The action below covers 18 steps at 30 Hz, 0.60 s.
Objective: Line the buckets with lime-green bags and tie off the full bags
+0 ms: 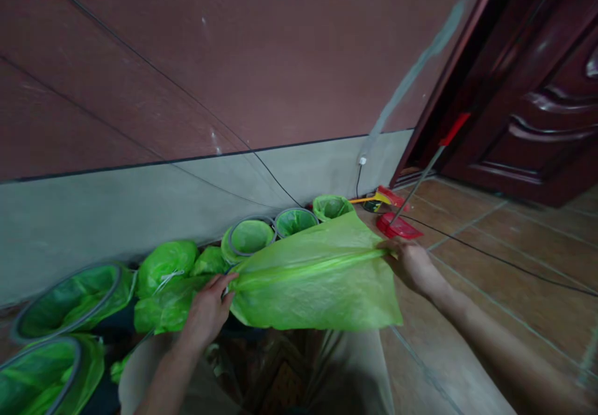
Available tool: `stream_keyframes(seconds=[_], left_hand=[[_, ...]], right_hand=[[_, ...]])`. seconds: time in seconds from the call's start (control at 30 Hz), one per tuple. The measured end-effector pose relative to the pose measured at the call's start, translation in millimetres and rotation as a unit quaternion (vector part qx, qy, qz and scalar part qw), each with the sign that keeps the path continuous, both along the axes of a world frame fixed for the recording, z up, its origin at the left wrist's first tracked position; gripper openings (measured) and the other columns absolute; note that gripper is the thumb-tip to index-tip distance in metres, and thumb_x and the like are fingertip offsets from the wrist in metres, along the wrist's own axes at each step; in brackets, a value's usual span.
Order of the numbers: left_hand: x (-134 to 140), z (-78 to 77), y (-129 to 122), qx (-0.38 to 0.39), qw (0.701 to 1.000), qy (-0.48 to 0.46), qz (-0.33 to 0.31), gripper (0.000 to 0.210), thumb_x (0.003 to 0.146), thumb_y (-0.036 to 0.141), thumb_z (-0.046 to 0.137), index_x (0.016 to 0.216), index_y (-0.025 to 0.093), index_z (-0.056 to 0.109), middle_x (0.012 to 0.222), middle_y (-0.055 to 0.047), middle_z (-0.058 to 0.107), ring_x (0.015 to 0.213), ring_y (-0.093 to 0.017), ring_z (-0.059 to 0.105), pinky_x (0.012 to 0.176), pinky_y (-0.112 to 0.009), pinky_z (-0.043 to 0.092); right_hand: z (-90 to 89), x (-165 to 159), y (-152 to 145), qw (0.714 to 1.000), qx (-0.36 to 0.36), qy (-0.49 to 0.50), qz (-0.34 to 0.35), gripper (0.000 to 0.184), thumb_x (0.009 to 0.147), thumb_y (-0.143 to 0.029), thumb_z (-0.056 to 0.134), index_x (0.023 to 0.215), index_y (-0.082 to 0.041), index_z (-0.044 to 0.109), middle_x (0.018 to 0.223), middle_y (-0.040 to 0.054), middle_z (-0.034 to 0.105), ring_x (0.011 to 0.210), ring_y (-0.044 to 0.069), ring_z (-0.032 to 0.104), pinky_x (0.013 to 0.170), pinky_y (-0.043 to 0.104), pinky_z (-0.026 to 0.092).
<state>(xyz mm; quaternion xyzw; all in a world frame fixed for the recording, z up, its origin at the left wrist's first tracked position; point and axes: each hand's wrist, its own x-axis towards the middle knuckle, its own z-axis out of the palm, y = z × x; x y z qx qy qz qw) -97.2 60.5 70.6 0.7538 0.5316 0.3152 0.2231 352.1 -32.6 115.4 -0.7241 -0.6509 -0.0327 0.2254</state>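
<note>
A translucent green plastic bag [313, 278] is stretched out flat above my knees. Its left end is pinched in my left hand [210, 309], while my right hand [408, 262] grips the opposite end. A gathered fold runs along the bag between both hands. Just behind it stand a grey-rimmed bin [252, 236] and two smaller bins [296, 222], [331, 207], all lined with similar green bags. Bunched green bags [168, 268], one tied with white string, lie beside my left hand.
Two larger lined bins [70, 303], [42, 374] stand at the left. A red dustpan [399, 225] with a long handle and a yellow-and-red brush [390, 197] are near the wall. Black cable [490, 256] crosses the tiled floor towards the dark red door [527, 103].
</note>
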Motion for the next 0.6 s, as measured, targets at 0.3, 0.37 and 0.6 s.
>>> stream_keyframes(seconds=[0.3, 0.37, 0.6], left_hand=[[-5, 1.5, -2, 0.014, 0.957, -0.286, 0.052, 0.013, 0.064, 0.03, 0.067, 0.072, 0.02, 0.067, 0.122, -0.008, 0.066, 0.115, -0.027, 0.059, 0.106, -0.041, 0.042], [-5, 3.7, -4, -0.048, 0.908, -0.412, 0.052, 0.018, 0.064, 0.032, 0.068, 0.076, 0.019, 0.067, 0.115, -0.009, 0.069, 0.113, -0.028, 0.06, 0.103, -0.043, 0.044], [-5, 8.4, -1, -0.019, 0.911, -0.371, 0.179, 0.035, 0.07, 0.045, 0.066, 0.094, 0.019, 0.064, 0.082, 0.0, 0.068, 0.08, -0.019, 0.062, 0.079, -0.03, 0.051]], right_hand=[[14.5, -6, -17, 0.976, 0.045, 0.194, 0.082, 0.019, 0.083, -0.036, 0.057, 0.086, -0.021, 0.069, 0.143, 0.0097, 0.049, 0.13, 0.031, 0.047, 0.106, 0.044, 0.04], [17.6, -12, -23, 0.951, 0.038, 0.292, 0.097, 0.022, 0.083, -0.043, 0.06, 0.085, -0.022, 0.068, 0.137, 0.0086, 0.056, 0.125, 0.031, 0.051, 0.103, 0.043, 0.043], [25.3, -39, -24, 0.878, 0.022, 0.478, 0.01, 0.036, 0.077, -0.056, 0.064, 0.091, -0.023, 0.059, 0.069, 0.0, 0.062, 0.053, 0.013, 0.054, 0.048, 0.023, 0.044]])
